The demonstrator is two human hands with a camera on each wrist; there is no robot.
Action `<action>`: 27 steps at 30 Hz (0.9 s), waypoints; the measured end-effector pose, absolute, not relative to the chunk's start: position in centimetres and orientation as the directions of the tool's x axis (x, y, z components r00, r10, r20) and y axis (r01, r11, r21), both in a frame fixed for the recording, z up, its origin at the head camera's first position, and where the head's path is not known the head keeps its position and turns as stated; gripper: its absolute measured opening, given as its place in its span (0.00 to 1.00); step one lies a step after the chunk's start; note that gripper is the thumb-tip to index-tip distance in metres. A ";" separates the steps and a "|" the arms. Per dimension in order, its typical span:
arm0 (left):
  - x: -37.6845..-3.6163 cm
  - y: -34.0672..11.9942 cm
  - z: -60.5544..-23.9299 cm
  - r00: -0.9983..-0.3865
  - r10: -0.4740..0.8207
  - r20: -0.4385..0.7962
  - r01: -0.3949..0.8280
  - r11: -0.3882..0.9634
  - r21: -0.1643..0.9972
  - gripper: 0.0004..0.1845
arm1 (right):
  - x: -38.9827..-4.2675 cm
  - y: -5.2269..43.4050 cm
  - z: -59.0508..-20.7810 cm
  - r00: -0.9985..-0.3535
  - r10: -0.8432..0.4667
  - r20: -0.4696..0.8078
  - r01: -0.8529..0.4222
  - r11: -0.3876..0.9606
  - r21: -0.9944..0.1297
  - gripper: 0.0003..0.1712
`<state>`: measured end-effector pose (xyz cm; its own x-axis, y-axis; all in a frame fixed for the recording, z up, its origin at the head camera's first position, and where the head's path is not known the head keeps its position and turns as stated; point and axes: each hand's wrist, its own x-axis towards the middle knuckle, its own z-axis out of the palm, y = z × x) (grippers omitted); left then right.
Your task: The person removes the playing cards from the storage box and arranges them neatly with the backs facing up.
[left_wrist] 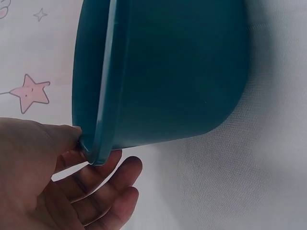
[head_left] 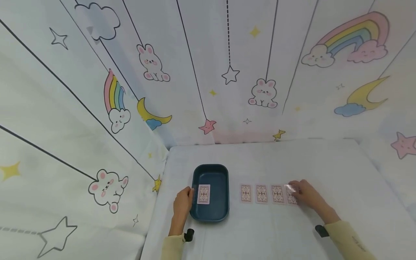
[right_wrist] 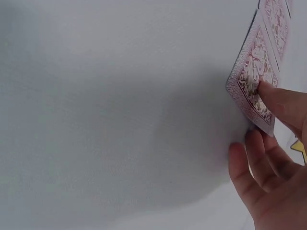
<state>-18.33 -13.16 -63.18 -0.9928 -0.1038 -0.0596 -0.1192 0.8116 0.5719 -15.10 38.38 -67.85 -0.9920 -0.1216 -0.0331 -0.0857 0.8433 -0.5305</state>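
Observation:
A dark teal tray (head_left: 218, 207) stands on the left part of the table, one playing card (head_left: 203, 195) lying face down in it. My left hand (head_left: 182, 203) pinches the tray's left rim; the left wrist view shows the thumb on the inner side and fingers under the lip. To the right of the tray, face-down cards with red patterned backs form a row. At its right end my right hand (head_left: 307, 195) pinches a playing card (right_wrist: 252, 79), thumb on its back and fingertips at the lower edge. That card looks tilted in the right wrist view.
Three more cards lie between the tray and the right hand: a left one (head_left: 246, 194), a middle one (head_left: 261, 194) and a right one (head_left: 277, 194). White cloth covers the table (head_left: 260, 231). A printed curtain (head_left: 195, 72) stands behind and at the left.

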 end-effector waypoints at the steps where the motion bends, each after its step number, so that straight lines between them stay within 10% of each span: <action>1: -18.4 -13.3 -63.1 -0.993 -0.106 -0.058 -0.120 0.812 0.572 0.16 | -15.2 38.2 -67.8 -0.993 -0.113 -0.018 -0.087 0.850 -0.519 0.24; 18: -19.1 -14.1 -62.0 -0.993 -0.118 0.000 -0.097 0.821 0.562 0.16 | -16.4 35.2 -66.0 -0.993 -0.070 0.098 -0.110 0.866 -0.489 0.10; 27: -18.2 -13.4 -63.2 -0.995 -0.099 -0.020 -0.093 0.818 0.567 0.16 | -21.2 21.3 -58.6 -0.951 -0.258 0.168 -0.308 0.773 -0.555 0.14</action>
<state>-18.25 -13.35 -63.16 -0.9949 -0.0994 -0.0197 -0.0930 0.8184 0.5671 -21.16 21.31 -58.63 -0.9515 -0.2579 0.1680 -0.3075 0.7727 -0.5553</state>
